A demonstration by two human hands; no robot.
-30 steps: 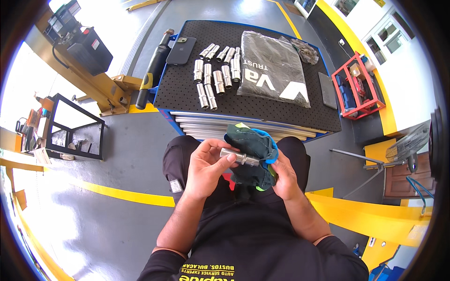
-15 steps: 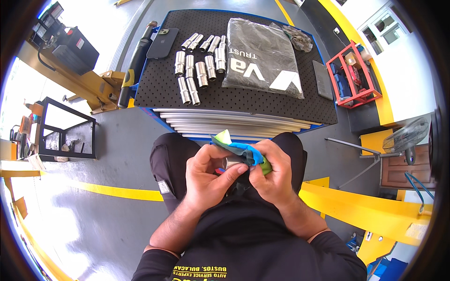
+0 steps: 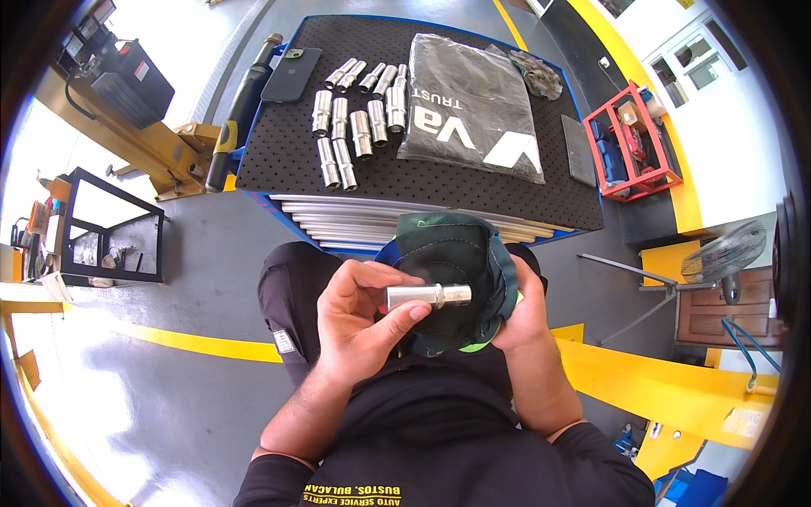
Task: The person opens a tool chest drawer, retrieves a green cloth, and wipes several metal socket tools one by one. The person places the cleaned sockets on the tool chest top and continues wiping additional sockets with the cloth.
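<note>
Pinched between the thumb and fingers of my left hand (image 3: 353,325) is a shiny steel deep socket (image 3: 427,295), lying level with its narrower end to the right. Behind and beneath it spreads a dark green stitched cloth (image 3: 443,249) with blue and lime patches. My right hand (image 3: 525,311) grips that cloth by its right side, the fingers partly hidden under the folds. Both hands are over my lap, just short of the tool cart. More steel sockets (image 3: 361,135) lie in loose rows on the cart's black perforated top (image 3: 279,165).
Beside the sockets lies a black plastic bag (image 3: 469,118) with white print. A phone (image 3: 292,74), a crumpled rag (image 3: 537,74) and a dark flat device (image 3: 579,150) rest on the cart too. A red frame rack (image 3: 634,144) and a fan (image 3: 725,262) stand at the right.
The bunched cloth has come off the socket and opened out, my right hand shifting right with it. The socket now shows whole in my left hand.
</note>
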